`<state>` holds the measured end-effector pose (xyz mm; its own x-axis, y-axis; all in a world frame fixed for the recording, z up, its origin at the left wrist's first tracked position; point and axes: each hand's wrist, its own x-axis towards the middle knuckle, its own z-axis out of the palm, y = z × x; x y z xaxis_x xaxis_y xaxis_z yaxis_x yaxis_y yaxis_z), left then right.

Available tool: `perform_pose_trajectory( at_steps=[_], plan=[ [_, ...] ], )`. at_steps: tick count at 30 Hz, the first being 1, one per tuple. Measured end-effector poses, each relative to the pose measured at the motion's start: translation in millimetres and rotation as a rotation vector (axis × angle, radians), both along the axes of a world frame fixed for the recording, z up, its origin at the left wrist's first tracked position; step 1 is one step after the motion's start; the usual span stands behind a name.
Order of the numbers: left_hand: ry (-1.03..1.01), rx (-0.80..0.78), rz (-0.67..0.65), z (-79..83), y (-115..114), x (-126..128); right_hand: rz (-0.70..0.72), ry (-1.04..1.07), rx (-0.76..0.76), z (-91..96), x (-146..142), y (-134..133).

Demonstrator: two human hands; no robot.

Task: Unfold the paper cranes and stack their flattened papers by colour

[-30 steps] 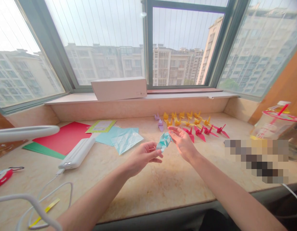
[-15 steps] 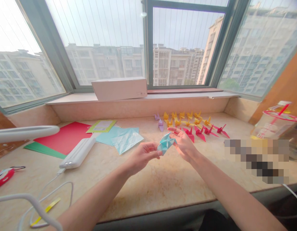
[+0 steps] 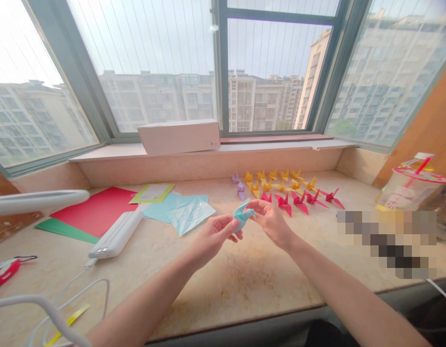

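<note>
A light blue paper crane (image 3: 241,217) is held in the air above the counter, between my two hands. My left hand (image 3: 220,232) pinches its body from the left, thumb on top. The fingers of my right hand (image 3: 271,220) are closed on its right end, at the small pointed tip. One wing stands up between the hands. Behind my right hand lie several red paper cranes (image 3: 301,200), with rows of yellow paper cranes (image 3: 273,180) farther back. Lilac paper cranes (image 3: 241,189) stand at the left of these rows.
Creased blue paper (image 3: 191,212) lies left of my hands, beside red sheets (image 3: 98,212), a green sheet (image 3: 66,230) and a white power bank (image 3: 116,234) with a cable. A white box (image 3: 177,137) sits on the sill. At right stands a cup (image 3: 413,188) with a red straw.
The blue crane has been turned, so that a wing now stands upright and its tip points right. My right hand has shifted to grip that tip.
</note>
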<state>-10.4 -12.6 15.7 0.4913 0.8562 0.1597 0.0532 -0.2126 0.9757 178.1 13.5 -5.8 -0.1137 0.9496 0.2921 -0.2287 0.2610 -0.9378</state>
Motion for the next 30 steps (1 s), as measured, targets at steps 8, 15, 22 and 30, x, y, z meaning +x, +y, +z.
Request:
perform_pose_trajectory(
  at_steps=[8,15,22,30],
  plan=[
    [0.008,0.000,0.052,-10.7,6,2,0.058,0.000,-0.038,0.0,-3,-3],
    [-0.023,-0.009,0.015,-12.5,8,1,0.020,0.071,-0.093,-2.7,1,3],
    [0.093,0.012,-0.020,-12.1,7,0,-0.013,0.149,-0.217,1.9,5,5],
    [0.167,0.152,0.115,-10.7,9,-4,-0.077,-0.025,-0.059,-0.1,3,5]
  ],
)
